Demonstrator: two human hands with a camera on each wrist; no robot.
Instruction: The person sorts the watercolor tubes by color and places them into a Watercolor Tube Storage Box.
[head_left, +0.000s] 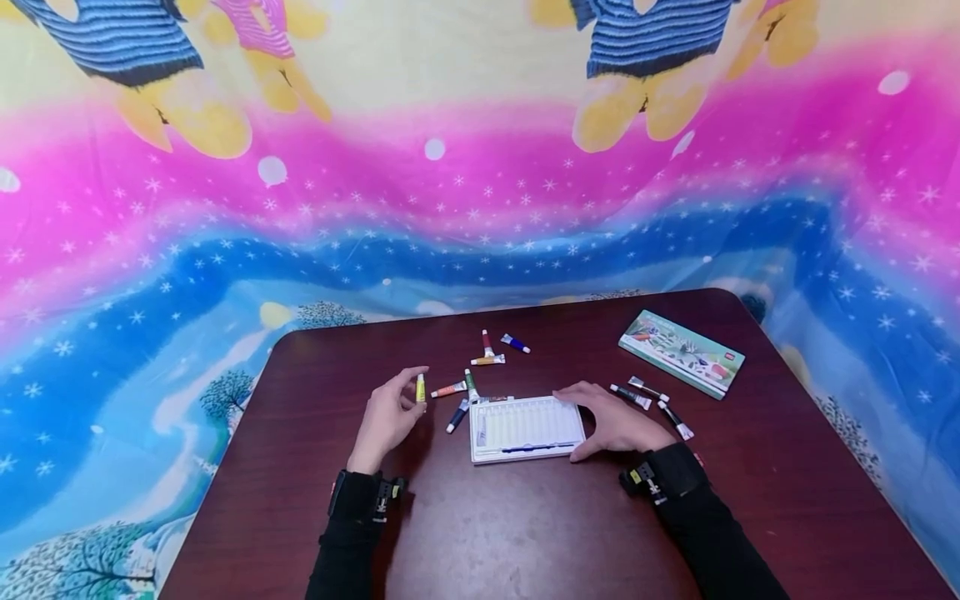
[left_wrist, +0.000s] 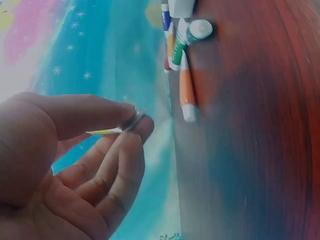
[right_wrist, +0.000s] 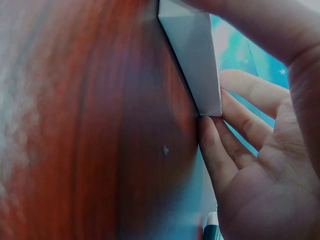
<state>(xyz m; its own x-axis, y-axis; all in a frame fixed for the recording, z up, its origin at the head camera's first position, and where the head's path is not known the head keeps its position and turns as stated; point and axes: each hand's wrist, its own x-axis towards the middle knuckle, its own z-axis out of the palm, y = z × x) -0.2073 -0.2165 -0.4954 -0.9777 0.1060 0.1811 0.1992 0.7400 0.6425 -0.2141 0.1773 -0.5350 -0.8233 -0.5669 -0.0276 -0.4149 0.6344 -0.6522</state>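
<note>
My left hand [head_left: 384, 423] pinches a small yellow paint tube [head_left: 420, 388] upright between thumb and fingertips, left of the white tray. In the left wrist view the tube [left_wrist: 103, 132] is seen edge-on, partly hidden by the fingers. A white slotted plastic tray [head_left: 525, 457] lies on the table, with a blue-handled brush [head_left: 536, 447] along its near side and a pale tube [head_left: 482, 435] at its left end. The right hand [head_left: 618, 423] holds the tray's right end, thumb at the near corner and fingers at the far one. Its fingertips touch the tray's white side wall [right_wrist: 192, 60] in the right wrist view.
Orange [head_left: 448, 389], green [head_left: 470, 383] and dark blue [head_left: 457, 417] tubes lie by the tray's left end. Red, ochre and blue [head_left: 516, 343] ones are farther back. Several dark tubes [head_left: 630, 396] lie right of the tray, near a green printed box [head_left: 682, 353]. A patterned cloth hangs behind the table.
</note>
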